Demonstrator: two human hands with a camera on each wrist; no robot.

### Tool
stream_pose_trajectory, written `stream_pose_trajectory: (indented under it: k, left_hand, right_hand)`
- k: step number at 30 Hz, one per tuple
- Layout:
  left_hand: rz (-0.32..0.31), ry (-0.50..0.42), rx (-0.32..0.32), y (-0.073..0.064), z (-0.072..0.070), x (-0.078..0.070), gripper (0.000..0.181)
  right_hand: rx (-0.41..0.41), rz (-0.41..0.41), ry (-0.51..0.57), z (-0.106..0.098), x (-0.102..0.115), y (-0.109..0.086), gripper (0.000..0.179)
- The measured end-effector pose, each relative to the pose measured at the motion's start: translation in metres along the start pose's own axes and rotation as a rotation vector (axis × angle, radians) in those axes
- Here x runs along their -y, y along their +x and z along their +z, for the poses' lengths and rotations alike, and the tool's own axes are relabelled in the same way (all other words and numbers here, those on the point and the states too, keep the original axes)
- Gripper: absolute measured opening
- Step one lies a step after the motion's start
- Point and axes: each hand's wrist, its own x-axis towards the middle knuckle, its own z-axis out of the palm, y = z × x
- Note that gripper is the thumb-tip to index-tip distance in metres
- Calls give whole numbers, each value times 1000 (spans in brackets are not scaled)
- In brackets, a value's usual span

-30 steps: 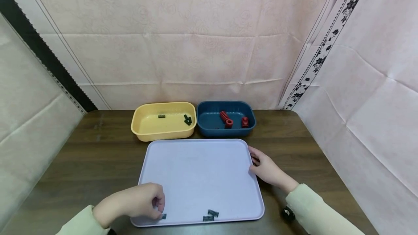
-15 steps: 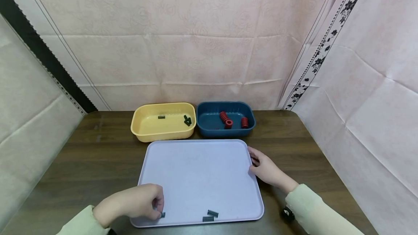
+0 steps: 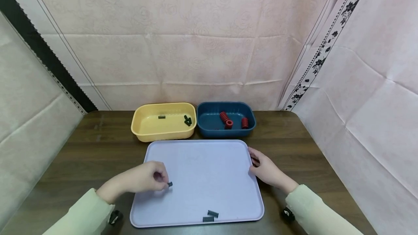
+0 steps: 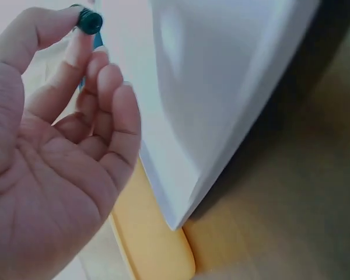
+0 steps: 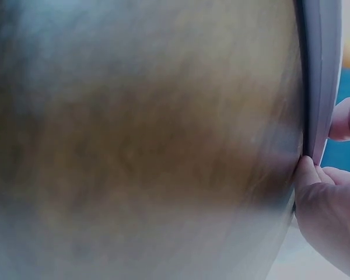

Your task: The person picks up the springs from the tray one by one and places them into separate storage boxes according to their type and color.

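My left hand (image 3: 145, 177) pinches a small dark green spring (image 3: 170, 184) between thumb and index finger, above the left part of the white tray (image 3: 202, 177). In the left wrist view the spring (image 4: 90, 21) sits at the fingertips, while the other fingers are loosely bent. At the tray's right edge my right hand (image 3: 269, 168) holds the rim, and the right wrist view shows its thumb and fingers on the tray wall (image 5: 322, 76). Two more dark green springs, one (image 3: 213, 213) and another (image 3: 208, 219), lie touching or nearly so by the tray's front edge.
Behind the tray stands a yellow bin (image 3: 153, 128) with several dark green springs (image 3: 187, 120). Beside it is a blue bin (image 3: 209, 119) holding a few red springs (image 3: 245, 123). All rest on a brown wooden table (image 3: 98, 155), with pale cloth (image 3: 196, 46) hanging behind.
The left hand has lifted the green spring off the tray's front left corner and moved it away from me and slightly right. The right hand stays at the tray's edge.
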Motion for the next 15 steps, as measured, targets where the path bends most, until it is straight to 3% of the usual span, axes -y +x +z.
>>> stream_pose_trajectory:
  k: [3, 8, 15]
  left_hand:
    - [5, -27, -72, 9, -6, 3, 9]
    - [-12, -137, -214, 23, -16, 9, 7]
    - [-64, -239, -491, 41, -28, 16, 14]
  right_hand:
    - [-11, 0, -6, 1, -11, 5, 71]
    - [-12, 1, -1, 1, -12, 4, 71]
    - [-17, 1, -3, 0, -10, 4, 71]
